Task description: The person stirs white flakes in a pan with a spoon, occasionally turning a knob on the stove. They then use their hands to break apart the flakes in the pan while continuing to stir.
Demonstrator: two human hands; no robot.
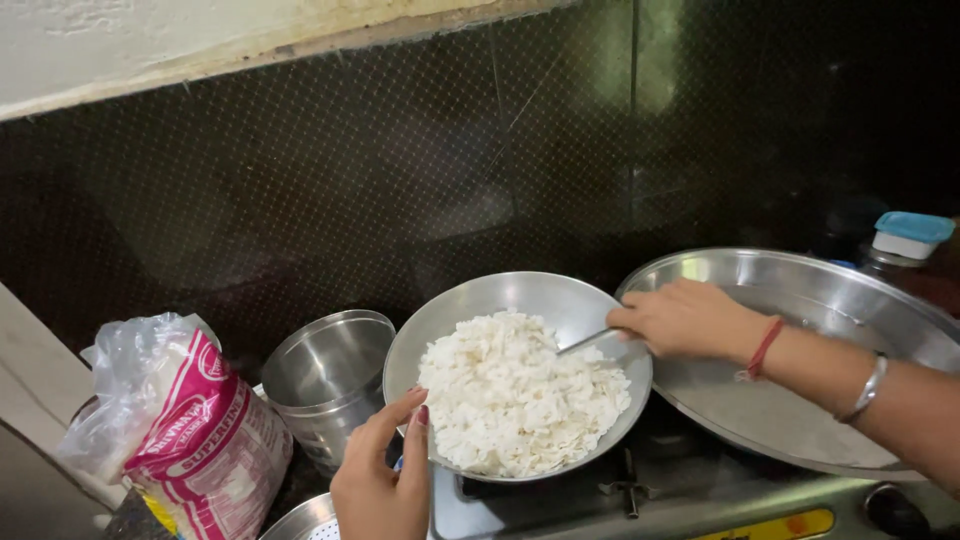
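The left hand (pixel 380 480) pinches the near rim of the steel bowl (pixel 480 305) of white flakes (pixel 515 395) on the stove (pixel 560 500), thumb inside; the right hand (pixel 685 318) is closed around a spoon handle (pixel 587 341) dipped into the flakes, beside a wide steel tray (pixel 800 290)

Centre frame, round steel bowl (pixel 517 372) of white flattened rice (pixel 520 395); right, wide steel tray (pixel 800 350); left, steel canister (pixel 328 380), then pink plastic packet (pixel 190 430)

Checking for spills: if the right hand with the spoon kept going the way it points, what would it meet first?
The right hand points left into the steel bowl, so its spoon would probably push into the white flakes first; depth is hard to judge.
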